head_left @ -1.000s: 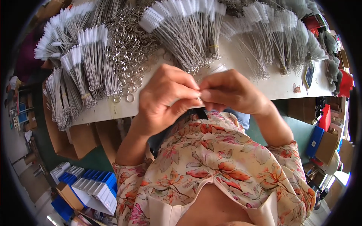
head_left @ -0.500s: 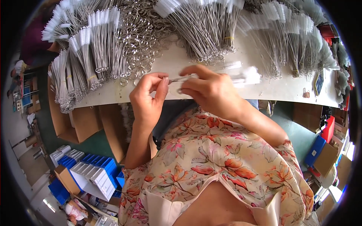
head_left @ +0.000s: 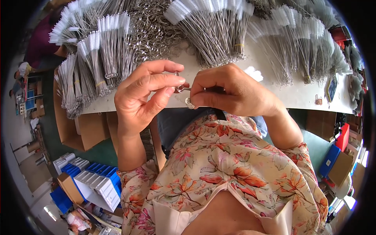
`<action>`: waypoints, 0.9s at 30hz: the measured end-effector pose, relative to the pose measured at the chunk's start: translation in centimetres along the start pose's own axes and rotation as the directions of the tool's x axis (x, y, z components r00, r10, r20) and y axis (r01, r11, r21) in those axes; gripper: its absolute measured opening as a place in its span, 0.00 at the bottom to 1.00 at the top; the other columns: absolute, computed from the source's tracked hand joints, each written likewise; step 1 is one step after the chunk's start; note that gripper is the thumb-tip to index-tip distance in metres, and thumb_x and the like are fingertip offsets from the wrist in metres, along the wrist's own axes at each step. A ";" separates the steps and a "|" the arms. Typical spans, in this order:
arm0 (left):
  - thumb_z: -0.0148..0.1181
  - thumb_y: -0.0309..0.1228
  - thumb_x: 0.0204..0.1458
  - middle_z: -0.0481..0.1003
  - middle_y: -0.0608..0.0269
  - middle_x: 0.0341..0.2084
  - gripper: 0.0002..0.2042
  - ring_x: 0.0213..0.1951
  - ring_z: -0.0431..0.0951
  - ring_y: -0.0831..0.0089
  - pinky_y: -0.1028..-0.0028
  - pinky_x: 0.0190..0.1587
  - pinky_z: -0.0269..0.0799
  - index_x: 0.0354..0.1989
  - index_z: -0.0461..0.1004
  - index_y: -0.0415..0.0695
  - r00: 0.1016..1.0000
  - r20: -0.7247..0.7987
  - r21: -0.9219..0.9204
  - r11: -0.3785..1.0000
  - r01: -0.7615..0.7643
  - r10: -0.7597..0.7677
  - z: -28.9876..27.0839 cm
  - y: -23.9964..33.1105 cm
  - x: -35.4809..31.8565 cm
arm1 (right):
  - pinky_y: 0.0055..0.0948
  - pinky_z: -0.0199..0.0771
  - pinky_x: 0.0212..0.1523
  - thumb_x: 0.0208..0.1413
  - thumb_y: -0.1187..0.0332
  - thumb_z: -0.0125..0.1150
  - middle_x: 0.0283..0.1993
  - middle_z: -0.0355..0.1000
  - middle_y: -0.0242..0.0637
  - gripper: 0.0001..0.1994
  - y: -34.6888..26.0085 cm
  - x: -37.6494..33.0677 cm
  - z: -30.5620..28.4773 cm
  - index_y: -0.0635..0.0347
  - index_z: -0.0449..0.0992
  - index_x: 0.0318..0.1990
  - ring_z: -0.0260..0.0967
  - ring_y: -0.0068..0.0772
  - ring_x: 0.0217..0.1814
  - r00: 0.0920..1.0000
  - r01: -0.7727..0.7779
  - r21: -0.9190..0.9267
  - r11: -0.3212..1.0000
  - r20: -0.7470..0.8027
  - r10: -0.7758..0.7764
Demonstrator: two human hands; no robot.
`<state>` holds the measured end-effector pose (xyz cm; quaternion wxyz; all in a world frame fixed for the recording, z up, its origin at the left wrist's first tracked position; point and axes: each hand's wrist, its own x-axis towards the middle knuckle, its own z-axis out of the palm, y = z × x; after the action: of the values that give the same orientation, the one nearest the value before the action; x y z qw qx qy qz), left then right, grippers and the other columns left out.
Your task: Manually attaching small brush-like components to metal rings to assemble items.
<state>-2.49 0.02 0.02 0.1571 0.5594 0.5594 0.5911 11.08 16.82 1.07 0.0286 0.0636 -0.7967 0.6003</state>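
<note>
My left hand (head_left: 145, 96) pinches a metal ring (head_left: 178, 87) and my right hand (head_left: 231, 92) grips thin wire brushes (head_left: 188, 102), both held just over the table's (head_left: 297, 96) near edge.

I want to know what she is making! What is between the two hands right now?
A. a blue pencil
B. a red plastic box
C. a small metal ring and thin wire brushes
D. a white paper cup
C: the left hand pinches a small silver metal ring, and the right hand grips thin wire brush stems whose looped ends poke out by its thumb.
</note>
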 end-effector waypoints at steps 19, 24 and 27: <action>0.59 0.16 0.41 0.75 0.48 0.34 0.15 0.33 0.79 0.64 0.75 0.33 0.77 0.41 0.71 0.30 0.936 -0.215 0.378 0.908 -0.182 0.278 2.5 1.2 2.0 | 0.12 0.55 0.18 0.53 0.69 0.58 0.23 0.66 0.25 0.07 -2.4 1.1 0.8 0.64 0.73 0.33 0.56 0.10 0.19 0.896 0.000 0.494 0.870 -0.386 0.219; 0.56 0.16 0.43 0.75 0.48 0.33 0.12 0.34 0.78 0.65 0.75 0.34 0.77 0.39 0.72 0.29 0.914 -0.259 0.319 0.921 -0.226 0.314 2.5 0.5 2.4 | 0.12 0.55 0.18 0.52 0.69 0.59 0.23 0.66 0.26 0.07 -2.1 1.4 0.3 0.64 0.73 0.32 0.57 0.11 0.19 0.909 0.014 0.477 0.879 -0.372 0.188; 0.55 0.16 0.44 0.76 0.48 0.32 0.11 0.33 0.78 0.65 0.75 0.34 0.76 0.39 0.72 0.29 0.921 -0.219 0.284 0.924 -0.255 0.322 2.1 0.7 2.9 | 0.12 0.57 0.17 0.50 0.71 0.61 0.21 0.66 0.26 0.06 -2.2 1.5 -0.7 0.65 0.73 0.31 0.58 0.11 0.18 0.942 -0.003 0.460 0.888 -0.296 0.157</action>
<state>-1.33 3.16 1.45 -0.0793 0.5686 0.5558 0.6013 9.92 16.77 3.48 0.1186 -0.0646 -0.6209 0.7721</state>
